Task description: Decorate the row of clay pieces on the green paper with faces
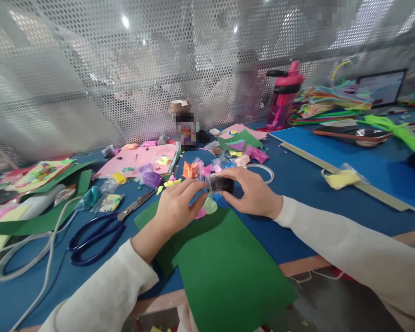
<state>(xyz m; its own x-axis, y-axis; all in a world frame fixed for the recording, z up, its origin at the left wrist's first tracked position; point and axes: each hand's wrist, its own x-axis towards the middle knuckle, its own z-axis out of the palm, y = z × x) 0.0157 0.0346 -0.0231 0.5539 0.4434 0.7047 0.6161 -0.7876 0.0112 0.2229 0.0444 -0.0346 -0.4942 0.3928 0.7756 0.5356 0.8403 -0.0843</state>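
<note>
My left hand (177, 208) and my right hand (251, 192) meet above the far edge of a green foam sheet (224, 267). Both pinch a small clear plastic packet with dark clay inside (221, 183). The fingers of each hand are closed on the packet's ends. Just under the hands lie small lumps of pale green (210, 205) and pink clay (200, 213) on the sheet. More small clay packets in orange (189, 169), purple (152, 179) and pink sit just beyond the hands.
Blue-handled scissors (100, 233) lie left of the green sheet, near a grey cable (38, 249). A pink paper sheet (138, 159) and a cup (180, 110) stand behind. A pink water bottle (283, 94), a yellow clay packet (340, 177) and stacked coloured foam are at right.
</note>
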